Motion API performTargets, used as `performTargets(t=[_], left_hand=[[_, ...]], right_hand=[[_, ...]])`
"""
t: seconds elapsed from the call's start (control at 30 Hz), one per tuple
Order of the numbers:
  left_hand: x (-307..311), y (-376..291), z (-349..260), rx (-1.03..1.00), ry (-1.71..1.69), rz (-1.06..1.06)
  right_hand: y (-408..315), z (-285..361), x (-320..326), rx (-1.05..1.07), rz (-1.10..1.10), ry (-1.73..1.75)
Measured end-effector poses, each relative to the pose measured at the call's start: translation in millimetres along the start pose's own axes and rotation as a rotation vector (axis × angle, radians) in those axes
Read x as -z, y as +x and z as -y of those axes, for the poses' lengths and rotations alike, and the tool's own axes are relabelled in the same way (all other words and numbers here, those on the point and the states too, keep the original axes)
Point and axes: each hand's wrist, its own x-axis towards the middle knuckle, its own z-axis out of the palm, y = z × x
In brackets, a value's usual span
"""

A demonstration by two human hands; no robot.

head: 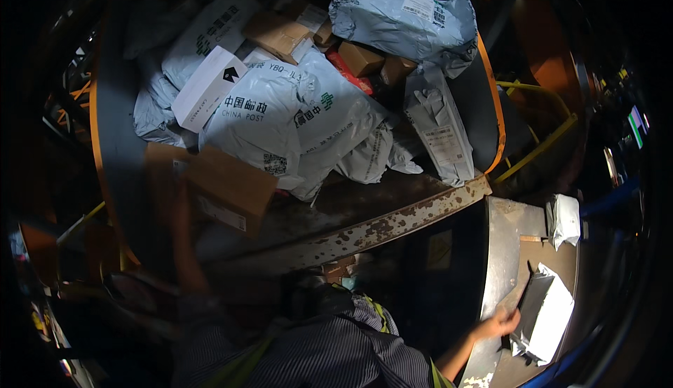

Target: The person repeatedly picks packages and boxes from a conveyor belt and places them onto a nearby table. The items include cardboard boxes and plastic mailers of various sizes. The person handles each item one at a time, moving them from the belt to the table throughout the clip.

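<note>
At the left of the chute, my left hand (180, 198) is dim and blurred beside a brown cardboard box (231, 183) with a label on its front. Whether its fingers grip the box cannot be made out. My right hand (497, 324) is low on the right, its fingers bent and at the edge of a white plastic-wrapped parcel (547, 317). That parcel lies tilted on a brown belt surface (541, 259), brightly lit on one side. Whether the hand holds it is unclear. Behind the brown box, a large white mailing bag (263, 120) bears printing.
A heap of bags and boxes fills the chute, among them a white box (209, 89), a grey-white bag (402, 22) and a labelled parcel (439, 130). A rusted metal lip (368, 227) edges the chute. Another white parcel (565, 220) sits farther along the belt.
</note>
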Motion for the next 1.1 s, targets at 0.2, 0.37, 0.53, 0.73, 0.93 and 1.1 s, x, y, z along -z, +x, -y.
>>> performTargets(t=[0.2,0.37,0.53,0.73,0.93,1.1], left_hand=[[-6.1,-25.2,-80.4,-0.369,0.292,0.418],[-14.9,-12.4,-85.1,-0.744,0.014,0.646],[-45.5,23.4,-101.9,-0.833,-0.150,1.089],[-139.1,-11.4,-61.0,-0.551,-0.715,0.466],[-178.0,-76.3,-73.7,0.163,-1.203,0.588],[-180.7,-61.5,-28.5,0.151,-1.047,0.675]], right_hand=[[-72.4,219.9,-64.0,-0.240,0.834,0.770],[-112.2,290.1,-61.9,-0.091,1.207,0.925],[-145.6,281.1,-52.1,-0.112,1.320,0.907],[-133.2,276.1,-71.8,-0.213,1.348,0.839],[-124.4,306.3,-158.0,0.050,1.571,0.820],[-124.4,336.3,-120.6,0.218,1.658,0.912]])
